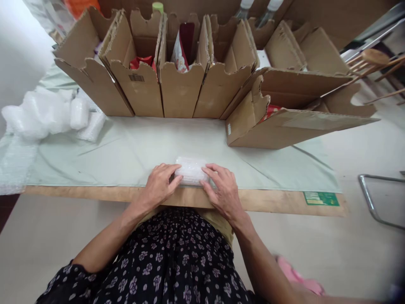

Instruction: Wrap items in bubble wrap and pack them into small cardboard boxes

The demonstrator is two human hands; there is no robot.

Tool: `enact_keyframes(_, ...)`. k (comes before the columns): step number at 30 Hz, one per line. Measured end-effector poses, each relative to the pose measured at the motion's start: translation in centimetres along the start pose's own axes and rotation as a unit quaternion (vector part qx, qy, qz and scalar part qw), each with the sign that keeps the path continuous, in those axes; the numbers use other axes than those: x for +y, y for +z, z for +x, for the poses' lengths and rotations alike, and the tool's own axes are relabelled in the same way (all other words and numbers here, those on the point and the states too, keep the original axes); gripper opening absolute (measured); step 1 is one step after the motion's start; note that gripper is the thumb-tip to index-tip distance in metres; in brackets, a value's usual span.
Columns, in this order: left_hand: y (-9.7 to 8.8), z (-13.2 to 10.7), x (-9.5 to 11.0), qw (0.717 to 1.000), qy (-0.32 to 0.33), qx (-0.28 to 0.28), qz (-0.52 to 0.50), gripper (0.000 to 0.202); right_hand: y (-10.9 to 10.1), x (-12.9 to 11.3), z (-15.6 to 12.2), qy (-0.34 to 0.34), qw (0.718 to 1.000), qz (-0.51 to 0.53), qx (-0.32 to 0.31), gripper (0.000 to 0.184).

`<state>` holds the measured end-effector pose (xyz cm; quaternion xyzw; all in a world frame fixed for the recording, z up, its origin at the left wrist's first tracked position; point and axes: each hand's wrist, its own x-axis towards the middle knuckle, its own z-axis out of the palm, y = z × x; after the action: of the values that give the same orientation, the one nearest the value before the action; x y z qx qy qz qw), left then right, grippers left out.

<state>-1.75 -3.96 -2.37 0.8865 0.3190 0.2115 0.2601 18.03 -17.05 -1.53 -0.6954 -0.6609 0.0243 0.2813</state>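
Note:
A small bubble-wrapped bundle (191, 170) lies on the pale green cloth (133, 152) close to the table's front edge. My left hand (160, 182) grips its left end, thumb and fingers curled against it. At the opposite end, my right hand (222, 188) holds it the same way, with thumb low and fingers on top. Whatever is inside the wrap cannot be made out.
Several upright cardboard bins (180, 95) line the back, some with red packets inside. Another cardboard bin (268, 131) stands at an angle on the right. Bubble-wrapped pieces (47, 112) are heaped at left. A wooden edge (268, 200) runs along the table's front.

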Motion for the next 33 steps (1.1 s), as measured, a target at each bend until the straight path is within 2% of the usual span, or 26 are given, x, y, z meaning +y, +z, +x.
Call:
enact_keyframes(1,0.2,0.6,-0.2,1.000,-0.007,0.004,0.016,0.024,0.2,-0.1,0.2,-0.015,1.000,-0.025,0.007,0.029)
enact_keyframes(3,0.4,1.4,-0.4,0.999,-0.024,0.014,0.032,0.024,0.7,-0.2,0.7,-0.055,0.997,-0.055,-0.018,0.029)
enact_keyframes(5,0.1,1.4,-0.2,0.998,-0.056,0.042,0.000,0.023,1.3,-0.1,1.4,-0.068,0.995,-0.056,-0.050,0.027)
enact_keyframes(7,-0.4,0.4,0.3,0.988,-0.116,0.064,-0.082,0.023,1.9,0.2,2.1,-0.024,0.998,-0.021,-0.046,0.025)
enact_keyframes(10,-1.0,-1.5,1.4,0.947,-0.221,0.038,-0.230,0.030,2.2,0.2,2.7,0.096,0.991,0.096,0.003,0.025)
enact_keyframes(12,-0.8,-2.3,2.4,0.917,-0.247,0.000,-0.313,0.036,2.1,-0.4,2.4,0.168,0.966,0.197,0.013,0.026)
enact_keyframes(15,0.3,-2.0,4.0,0.879,-0.221,-0.034,-0.422,0.045,1.9,-2.0,1.4,0.228,0.905,0.359,-0.009,0.029)
enact_keyframes(17,1.0,-1.5,4.8,0.853,-0.218,-0.021,-0.473,0.046,1.7,-2.8,0.6,0.241,0.871,0.428,-0.015,0.029)
enact_keyframes(19,1.5,-1.0,5.2,0.839,-0.237,-0.002,-0.490,0.043,1.2,-2.8,0.0,0.238,0.867,0.437,-0.014,0.027)
enact_keyframes(22,1.6,-0.6,5.2,0.850,-0.238,-0.023,-0.470,0.035,-0.6,-1.4,-0.6,0.204,0.893,0.401,-0.029,0.032)
enact_keyframes(25,1.2,0.0,5.5,0.888,-0.198,-0.078,-0.407,0.027,-3.4,0.7,-1.1,0.184,0.888,0.417,-0.065,0.073)
enact_keyframes(26,1.0,0.2,5.7,0.902,-0.179,-0.097,-0.382,0.025,-4.4,1.3,-1.1,0.178,0.884,0.424,-0.086,0.084)
enact_keyframes(27,1.0,0.5,6.1,0.912,-0.157,-0.117,-0.360,0.023,-5.3,1.8,-1.1,0.168,0.884,0.423,-0.111,0.088)
enact_keyframes(28,0.9,0.9,6.5,0.919,-0.135,-0.135,-0.344,0.021,-6.2,2.2,-1.1,0.158,0.886,0.414,-0.135,0.083)
enact_keyframes(30,1.1,1.6,7.4,0.927,-0.093,-0.159,-0.328,0.018,-7.5,2.7,-0.8,0.146,0.894,0.388,-0.171,0.057)
enact_keyframes(32,1.4,2.5,8.3,0.930,-0.059,-0.175,-0.317,0.016,-8.7,3.0,-0.5,0.148,0.902,0.361,-0.186,0.031)
enact_keyframes(33,1.5,2.9,8.6,0.932,-0.043,-0.183,-0.310,0.016,-9.3,3.1,-0.4,0.150,0.907,0.346,-0.190,0.024)
